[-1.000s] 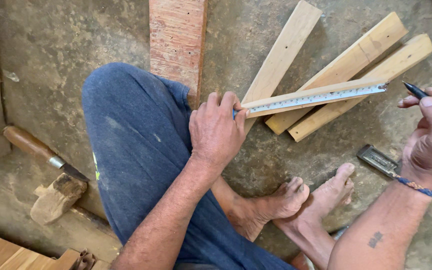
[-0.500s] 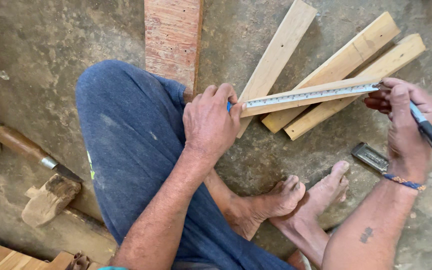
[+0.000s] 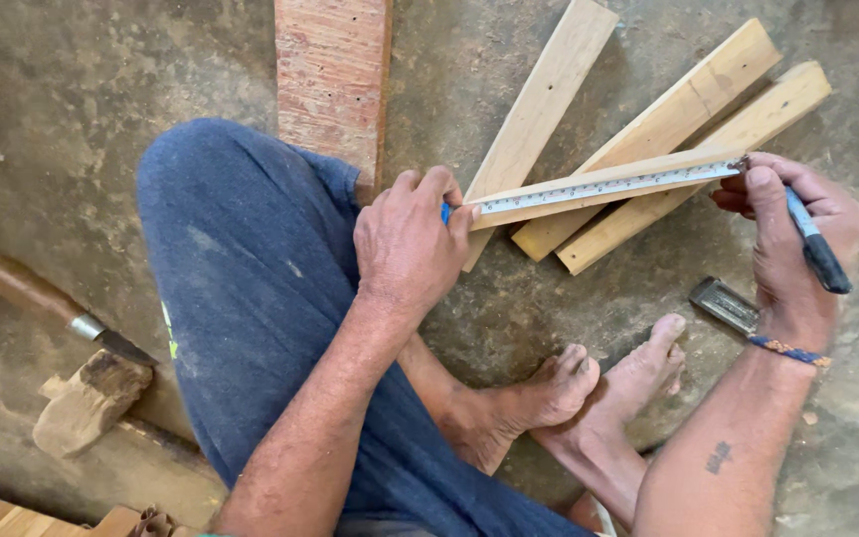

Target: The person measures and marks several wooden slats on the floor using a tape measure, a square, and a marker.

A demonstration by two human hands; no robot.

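Left hand (image 3: 405,249) curled, tape case end gripped at near end of wooden strip (image 3: 599,189). Right hand (image 3: 792,249) pinching tape tip at strip's far end, dark pen (image 3: 815,244) held between fingers. Measuring tape (image 3: 599,186) pale, marked, stretched flat along strip. Strip pale, narrow, laid across three slats (image 3: 668,129) on concrete floor (image 3: 549,308).

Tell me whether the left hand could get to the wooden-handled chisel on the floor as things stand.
Probably yes, but not freely. The left hand pins the tape measure on a wood strip, and the raised knee lies between it and the chisel; it would have to let go and reach over.
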